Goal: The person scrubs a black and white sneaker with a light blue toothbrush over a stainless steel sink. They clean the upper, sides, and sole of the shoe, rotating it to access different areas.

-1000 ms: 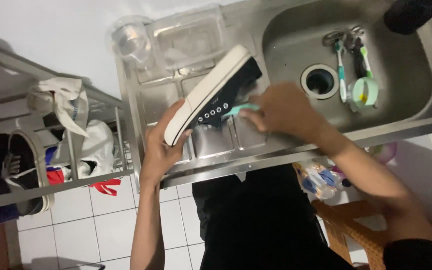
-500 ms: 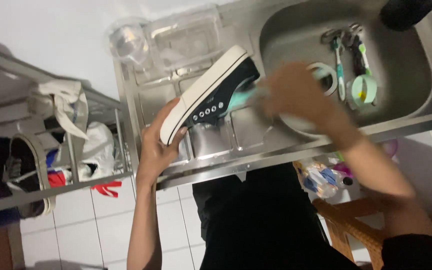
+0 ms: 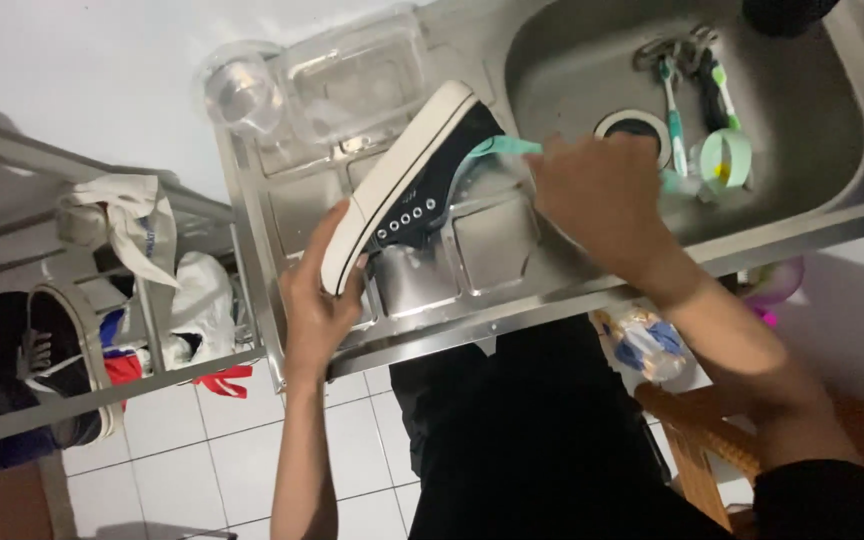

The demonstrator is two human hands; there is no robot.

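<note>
My left hand (image 3: 314, 300) grips the toe end of a black canvas sneaker (image 3: 414, 185) with a white sole, held tilted over the steel drainboard (image 3: 482, 250). In my right hand (image 3: 597, 195) I hold a teal brush (image 3: 497, 148), its visible end lying against the shoe's upper near the opening. Most of the brush is hidden by my fingers.
The steel sink basin (image 3: 802, 150) to the right holds toothbrushes (image 3: 674, 90) and a teal ring. Clear plastic containers (image 3: 352, 70) stand at the drainboard's back. A metal rack (image 3: 102, 300) on the left carries another sneaker (image 3: 62, 350) and bags. A wooden stool (image 3: 697, 440) is at lower right.
My right hand swung toward the sink and came back to the shoe with the brush. The shoe stays tilted in my left hand.
</note>
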